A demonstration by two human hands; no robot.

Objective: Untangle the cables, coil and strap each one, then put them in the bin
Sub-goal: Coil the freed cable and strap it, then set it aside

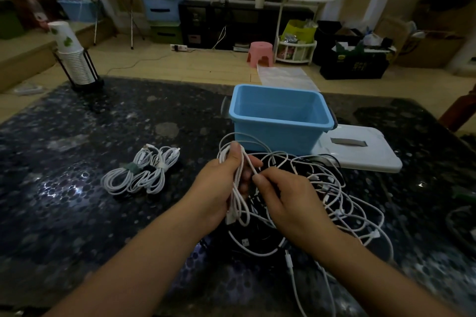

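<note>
Two hands work just in front of the blue bin [280,121], which stands open on the dark worktop [77,188]. Left hand [221,188] has its grip clenched round a half-made white coil [238,203]; right hand [291,195] pinches a strand of it. Tangled cables [334,195] lie right of the hands, finished strapped coils [141,172] left of the bin, its white lid [360,149] beside it.

hands [221,188]: bare, no rings | forearms: bare, sleeveless | wrists: unadorned
</note>
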